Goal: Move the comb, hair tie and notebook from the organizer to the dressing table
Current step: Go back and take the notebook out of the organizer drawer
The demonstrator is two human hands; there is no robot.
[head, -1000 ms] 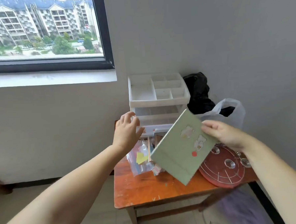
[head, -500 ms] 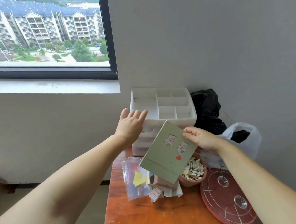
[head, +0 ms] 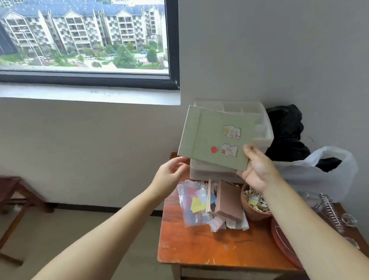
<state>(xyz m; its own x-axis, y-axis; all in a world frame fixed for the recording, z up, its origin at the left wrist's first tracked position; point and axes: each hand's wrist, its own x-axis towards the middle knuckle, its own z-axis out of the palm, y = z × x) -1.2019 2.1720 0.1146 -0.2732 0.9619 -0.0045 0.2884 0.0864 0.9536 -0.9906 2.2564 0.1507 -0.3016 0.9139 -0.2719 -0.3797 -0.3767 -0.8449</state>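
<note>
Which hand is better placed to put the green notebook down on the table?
Right: the right hand already grips the green sticker-covered notebook by its corner. The left hand is open beside it.

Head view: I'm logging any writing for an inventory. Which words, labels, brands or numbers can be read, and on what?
No text is legible anywhere.
Green notebook, pinched at its corner by the right hand: two cartoon stickers and a red dot, no words.
White labels with red borders on the table: blank or too small to tell.
Tag in the clay bowl: too blurred to read.
</note>
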